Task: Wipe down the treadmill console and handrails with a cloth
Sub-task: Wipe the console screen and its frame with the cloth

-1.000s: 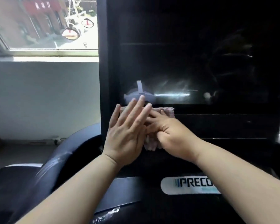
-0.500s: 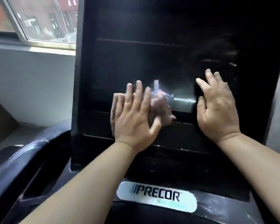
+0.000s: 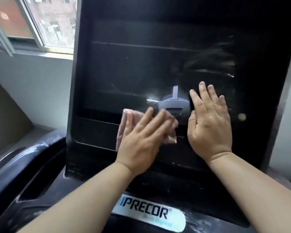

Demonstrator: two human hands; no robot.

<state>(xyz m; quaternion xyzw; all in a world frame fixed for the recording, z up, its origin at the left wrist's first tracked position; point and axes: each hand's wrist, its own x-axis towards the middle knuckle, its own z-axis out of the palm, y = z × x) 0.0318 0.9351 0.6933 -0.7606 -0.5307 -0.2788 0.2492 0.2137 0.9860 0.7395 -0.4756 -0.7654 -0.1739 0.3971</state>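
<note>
The treadmill console is a tall glossy black panel filling the middle of the view. A pinkish cloth lies flat against its lower part. My left hand presses the cloth to the panel with fingers straight and spread, covering most of it. My right hand lies flat and bare on the screen just right of the cloth, fingers straight. The left handrail curves away dark and dusty at the lower left. The right handrail is out of view.
A silver PRECOR badge sits on the dusty ledge below the console. A window and white wall are at the left, with a brown board leaning there. A headset reflection shows in the screen.
My left hand has slid the cloth a little along the lower console. My right hand, which touched the cloth a second ago, stays flat on the screen to the right.
</note>
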